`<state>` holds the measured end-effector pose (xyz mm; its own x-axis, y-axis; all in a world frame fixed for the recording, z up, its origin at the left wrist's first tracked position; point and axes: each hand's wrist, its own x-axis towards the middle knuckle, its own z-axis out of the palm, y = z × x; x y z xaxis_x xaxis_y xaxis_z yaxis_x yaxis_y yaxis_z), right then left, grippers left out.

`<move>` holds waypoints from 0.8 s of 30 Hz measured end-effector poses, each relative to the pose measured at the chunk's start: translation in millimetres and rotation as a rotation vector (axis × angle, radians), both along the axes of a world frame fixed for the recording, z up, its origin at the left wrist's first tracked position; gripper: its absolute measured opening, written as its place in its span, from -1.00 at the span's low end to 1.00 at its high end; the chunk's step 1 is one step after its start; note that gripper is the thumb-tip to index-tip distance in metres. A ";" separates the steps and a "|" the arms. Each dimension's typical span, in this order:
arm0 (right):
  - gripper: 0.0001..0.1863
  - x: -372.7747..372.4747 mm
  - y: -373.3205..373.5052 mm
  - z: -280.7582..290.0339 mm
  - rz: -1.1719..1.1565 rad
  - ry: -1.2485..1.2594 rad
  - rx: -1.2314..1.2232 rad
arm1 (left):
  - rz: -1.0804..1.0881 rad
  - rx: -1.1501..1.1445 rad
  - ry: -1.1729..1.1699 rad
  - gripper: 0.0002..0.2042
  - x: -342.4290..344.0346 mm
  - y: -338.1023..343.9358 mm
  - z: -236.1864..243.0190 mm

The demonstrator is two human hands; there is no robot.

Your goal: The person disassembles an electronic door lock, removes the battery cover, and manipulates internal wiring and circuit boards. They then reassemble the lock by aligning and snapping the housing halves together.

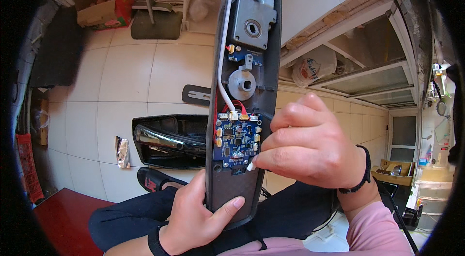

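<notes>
Black plastic forms one long housing (pixel 247 188), over the person's lap (pixel 290 212), its near end clasped between the thumb and fingers of the left hand (pixel 197 210). Inside it sit one blue circuit board (pixel 236 136), one grey gearbox (pixel 243 16) and one round grey part (pixel 237 84). The right hand (pixel 310 144) pinches one small white piece (pixel 250 166), probably a connector, just beside the board's near right corner. On the tiled floor (pixel 126 67) lie one black shell (pixel 149 157) and one foil strip (pixel 122 152).
</notes>
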<state>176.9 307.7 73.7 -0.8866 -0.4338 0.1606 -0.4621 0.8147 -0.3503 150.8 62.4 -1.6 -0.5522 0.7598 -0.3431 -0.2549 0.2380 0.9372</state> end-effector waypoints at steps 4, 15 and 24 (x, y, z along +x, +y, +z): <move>-0.77 2.1 -4.3 1.1 0.000 0.038 0.001 | -0.020 -0.054 0.085 -0.53 0.7 -1.6 -0.2; -0.74 6.1 -18.0 -4.3 0.011 0.075 0.057 | 0.019 -0.075 0.253 -0.57 3.5 -4.2 -2.3; -0.74 7.7 -24.3 -1.1 -0.034 0.046 0.111 | 0.084 -0.043 0.278 -0.58 6.8 -1.1 0.6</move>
<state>184.6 283.4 72.6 -0.8939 -0.4209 0.1543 -0.4470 0.8630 -0.2355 157.6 61.3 -0.9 -0.6902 0.6952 -0.2010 -0.0107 0.2680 0.9634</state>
